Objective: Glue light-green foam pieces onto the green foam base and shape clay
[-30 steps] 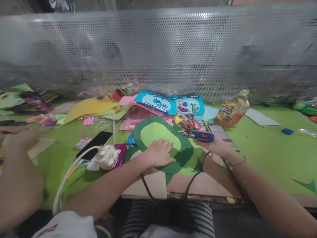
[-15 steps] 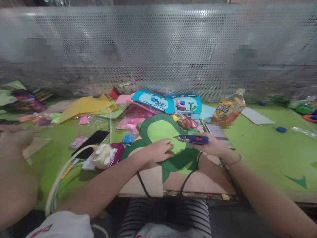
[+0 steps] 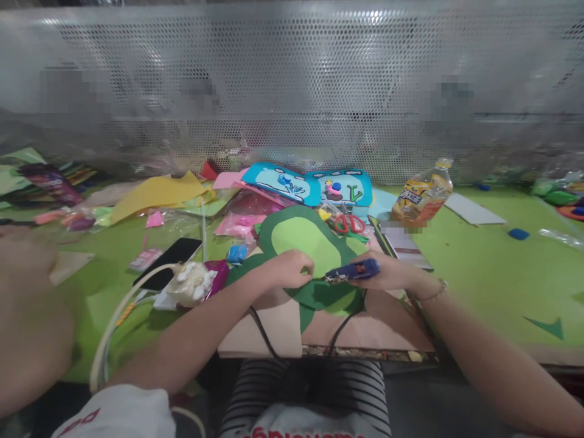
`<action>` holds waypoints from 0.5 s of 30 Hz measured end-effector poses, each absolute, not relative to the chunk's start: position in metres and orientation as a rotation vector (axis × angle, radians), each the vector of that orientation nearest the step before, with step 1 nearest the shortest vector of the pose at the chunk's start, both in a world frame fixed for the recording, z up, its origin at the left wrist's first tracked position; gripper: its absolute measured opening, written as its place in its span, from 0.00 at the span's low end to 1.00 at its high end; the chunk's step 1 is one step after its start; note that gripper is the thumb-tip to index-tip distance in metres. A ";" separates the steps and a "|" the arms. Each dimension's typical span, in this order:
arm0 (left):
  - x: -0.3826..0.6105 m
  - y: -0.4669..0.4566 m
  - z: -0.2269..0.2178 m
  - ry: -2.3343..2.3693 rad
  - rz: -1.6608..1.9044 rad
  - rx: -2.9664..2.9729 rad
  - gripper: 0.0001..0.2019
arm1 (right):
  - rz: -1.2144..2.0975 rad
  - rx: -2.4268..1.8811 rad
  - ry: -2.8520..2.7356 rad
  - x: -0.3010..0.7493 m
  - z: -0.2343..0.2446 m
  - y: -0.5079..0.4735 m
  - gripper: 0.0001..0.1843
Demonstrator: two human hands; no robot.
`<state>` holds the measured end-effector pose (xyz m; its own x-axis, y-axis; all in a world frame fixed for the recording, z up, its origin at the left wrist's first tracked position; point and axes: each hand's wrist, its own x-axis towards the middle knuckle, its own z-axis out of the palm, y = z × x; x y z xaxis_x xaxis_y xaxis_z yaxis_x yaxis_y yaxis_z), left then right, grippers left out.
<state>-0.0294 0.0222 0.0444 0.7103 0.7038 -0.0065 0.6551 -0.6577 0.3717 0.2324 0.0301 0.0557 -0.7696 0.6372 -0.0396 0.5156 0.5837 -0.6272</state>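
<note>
Holding the glue gun (image 3: 353, 271) in our right grip (image 3: 382, 271), its tip (image 3: 327, 278) just beside our left grip (image 3: 292, 269).
The layered green cutout (image 3: 298, 236) lies beneath our left grip; whether those curled fingers (image 3: 305, 278) pinch it, we cannot tell. Glue could burn us if the tip strays toward them, or the cutout could slip if that grip presses too lightly.
</note>
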 end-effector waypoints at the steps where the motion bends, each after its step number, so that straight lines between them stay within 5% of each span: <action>1: -0.030 0.022 0.043 1.062 0.203 2.573 0.08 | 0.939 -0.977 -2.633 0.231 0.055 0.030 0.09; 15: -0.025 0.019 0.048 1.066 0.221 2.551 0.09 | 0.798 -1.030 -2.756 0.215 0.059 0.021 0.02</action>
